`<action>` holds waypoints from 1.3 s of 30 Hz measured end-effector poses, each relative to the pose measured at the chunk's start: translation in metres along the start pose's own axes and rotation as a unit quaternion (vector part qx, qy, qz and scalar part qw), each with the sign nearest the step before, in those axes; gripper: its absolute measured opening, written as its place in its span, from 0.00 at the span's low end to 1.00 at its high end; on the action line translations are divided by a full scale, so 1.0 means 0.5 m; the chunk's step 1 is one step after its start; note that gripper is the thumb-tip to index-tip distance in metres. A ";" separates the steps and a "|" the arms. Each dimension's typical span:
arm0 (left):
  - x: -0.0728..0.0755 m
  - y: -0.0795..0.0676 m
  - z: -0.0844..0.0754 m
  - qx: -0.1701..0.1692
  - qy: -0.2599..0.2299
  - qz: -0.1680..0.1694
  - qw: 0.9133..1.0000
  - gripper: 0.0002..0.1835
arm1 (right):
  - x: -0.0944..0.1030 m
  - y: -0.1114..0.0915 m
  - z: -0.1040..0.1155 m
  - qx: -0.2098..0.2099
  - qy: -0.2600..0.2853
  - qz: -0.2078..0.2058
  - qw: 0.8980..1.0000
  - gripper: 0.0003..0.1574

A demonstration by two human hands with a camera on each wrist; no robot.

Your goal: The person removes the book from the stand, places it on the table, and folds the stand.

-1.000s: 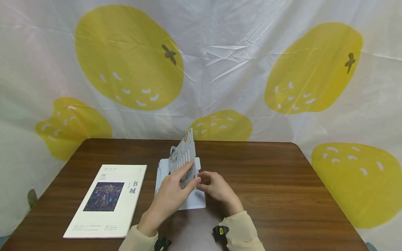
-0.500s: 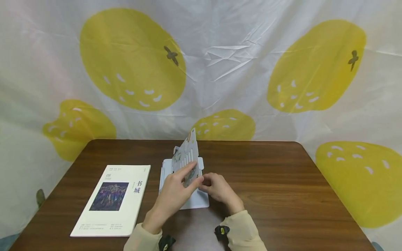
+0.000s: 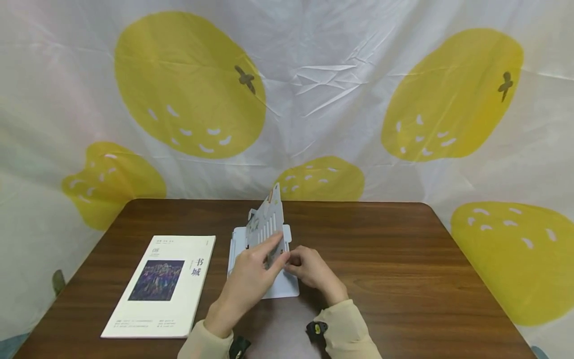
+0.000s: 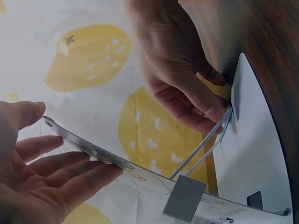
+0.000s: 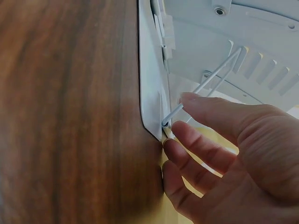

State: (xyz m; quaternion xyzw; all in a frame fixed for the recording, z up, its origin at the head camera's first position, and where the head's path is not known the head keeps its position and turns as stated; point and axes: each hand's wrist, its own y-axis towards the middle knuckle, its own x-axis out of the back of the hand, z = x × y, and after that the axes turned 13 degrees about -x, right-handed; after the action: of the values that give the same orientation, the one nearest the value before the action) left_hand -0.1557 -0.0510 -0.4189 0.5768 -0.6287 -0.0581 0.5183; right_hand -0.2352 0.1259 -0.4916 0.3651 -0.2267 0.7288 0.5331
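Observation:
A white book stand has its base plate (image 3: 282,288) on the table, with its printed, slotted panel (image 3: 263,222) tilted up from it. My left hand (image 3: 245,276) holds the panel's near edge, fingers along the printed face and thumb at the corner. On the panel's right side, my right hand (image 3: 316,274) pinches the thin wire support leg (image 5: 215,73) with thumb and fingertips, low down at the base. In the right wrist view the leg's upper end meets one of the panel's slots. A grey clip (image 4: 185,198) sits on the panel's lower edge in the left wrist view.
A white-covered book (image 3: 157,286) with a dark picture lies flat left of the stand on the brown wooden table (image 3: 403,269). A white cloth (image 3: 314,124) printed with yellow fruit hangs behind the table.
The head view has shifted slightly, so everything sits a little further right than a second ago. Both hands keep their places on the stand, with hardly any movement.

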 end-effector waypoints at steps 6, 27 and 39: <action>0.002 0.001 0.000 0.000 -0.002 0.001 1.000 0.24 | -0.002 0.002 -0.004 -0.004 -0.009 -0.001 1.000 0.06; 0.060 0.000 -0.015 0.033 0.012 0.036 0.999 0.25 | 0.001 0.002 0.006 -0.004 -0.020 0.012 1.000 0.04; 0.126 -0.003 -0.012 0.115 0.000 0.055 0.992 0.27 | 0.005 -0.001 0.026 0.013 -0.022 -0.007 1.000 0.19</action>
State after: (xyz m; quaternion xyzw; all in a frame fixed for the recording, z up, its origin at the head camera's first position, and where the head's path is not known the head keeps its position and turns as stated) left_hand -0.1374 -0.0978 -0.3804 0.5974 -0.6618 0.0428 0.4508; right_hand -0.2316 0.1181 -0.4815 0.3893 -0.2262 0.7196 0.5286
